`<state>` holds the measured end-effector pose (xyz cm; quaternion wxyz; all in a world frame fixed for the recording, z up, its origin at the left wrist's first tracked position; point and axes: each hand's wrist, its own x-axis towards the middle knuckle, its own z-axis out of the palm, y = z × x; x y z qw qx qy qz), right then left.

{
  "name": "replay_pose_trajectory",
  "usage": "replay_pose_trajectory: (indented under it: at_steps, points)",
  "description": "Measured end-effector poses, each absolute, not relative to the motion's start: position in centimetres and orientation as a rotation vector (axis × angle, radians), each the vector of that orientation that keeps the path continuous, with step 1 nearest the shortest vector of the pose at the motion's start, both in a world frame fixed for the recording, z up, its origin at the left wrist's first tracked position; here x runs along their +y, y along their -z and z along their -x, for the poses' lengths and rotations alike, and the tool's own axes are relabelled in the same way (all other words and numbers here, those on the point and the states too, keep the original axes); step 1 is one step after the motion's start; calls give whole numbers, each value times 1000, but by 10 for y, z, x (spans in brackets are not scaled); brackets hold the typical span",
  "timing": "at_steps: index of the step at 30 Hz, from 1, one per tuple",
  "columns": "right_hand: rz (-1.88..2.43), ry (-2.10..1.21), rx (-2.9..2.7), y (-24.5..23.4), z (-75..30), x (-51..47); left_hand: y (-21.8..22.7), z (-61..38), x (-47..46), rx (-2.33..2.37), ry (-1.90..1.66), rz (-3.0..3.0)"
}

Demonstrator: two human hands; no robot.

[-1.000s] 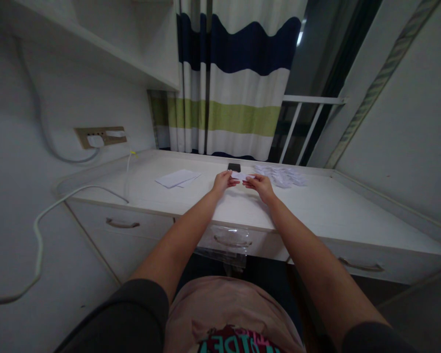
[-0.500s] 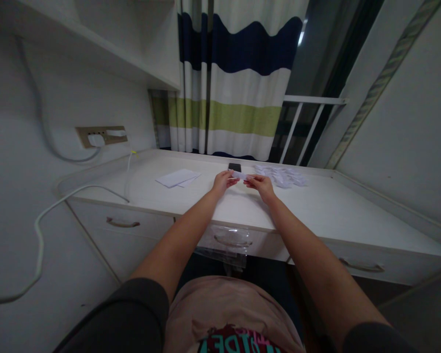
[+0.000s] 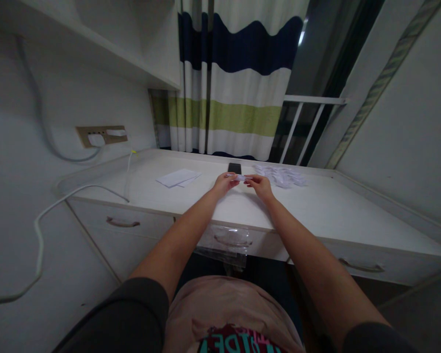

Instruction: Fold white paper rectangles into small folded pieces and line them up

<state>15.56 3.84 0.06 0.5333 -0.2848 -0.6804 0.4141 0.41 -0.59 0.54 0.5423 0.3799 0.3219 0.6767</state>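
Between my two hands is a small strip of white paper, held a little above the white desk. My left hand pinches its left end, fingers closed. On the other end, my right hand has its fingertips closed on the paper. Part of the strip is hidden by my fingers. Just behind the hands lies a black phone-like object. To the right, a pile of several folded white paper pieces rests on the desk. Flat white paper sheets lie to the left of my left hand.
The white desk has drawers along its front, one with clear plastic film hanging over its handle. A white cable crosses the left end from a wall socket. A striped curtain hangs behind the desk.
The paper strip looks narrower and sits slightly lower, tilted more between my fingers. My hands have shifted only a little; the sheets and the pile have not moved.
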Motion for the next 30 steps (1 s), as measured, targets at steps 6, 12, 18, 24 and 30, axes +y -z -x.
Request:
replay_pose_trajectory:
  at_steps: [6, 12, 18, 24, 30]
  points:
    - [677, -971, -1693, -2, -153, 33, -3, -4, -4, 727, -1668, -920]
    - [681, -1047, -1694, -1, -155, 32, -2, -6, -5, 796, -1569, -1111]
    - [669, -1134, -1716, -1, -157, 32, 0, -4, -2, 829, -1552, -1236]
    - [652, -1102, -1758, -1, -158, 33, 2, -5, -1, 832, -1535, -1271]
    - [662, -1074, -1780, -2, -158, 34, 1, -6, -3, 839, -1470, -1309]
